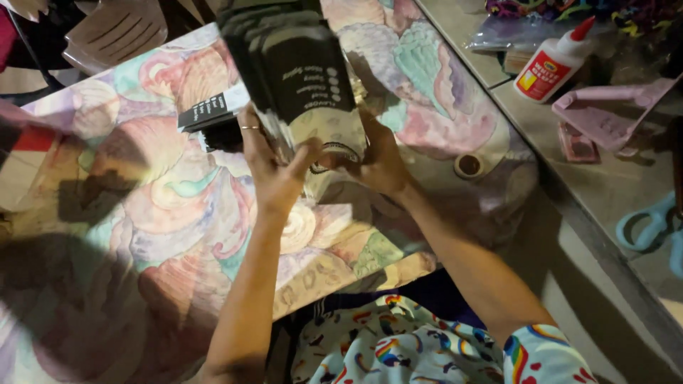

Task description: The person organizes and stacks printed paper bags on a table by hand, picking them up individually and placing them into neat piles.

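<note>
head view shows a stack of black flat cartons (pixel 295 67) held over the patterned cloth (pixel 142 213), left hand (pixel 274 171) and right hand (pixel 380 163) both closed on its lower end; glue bottle (pixel 551 64) well apart on the grey table (pixel 605 192)

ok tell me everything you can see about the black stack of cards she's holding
The stack of cards is a thick, fanned bundle of flat, glossy-looking card pieces, mostly black with small pale print and a cream lower section bearing a dark curved mark. It is blurred, tilted and held above the patterned tablecloth. The left hand, wearing a ring, grips its lower left edge with the thumb across the front; the right hand supports its lower right. A similar black piece lies just behind it.
</note>
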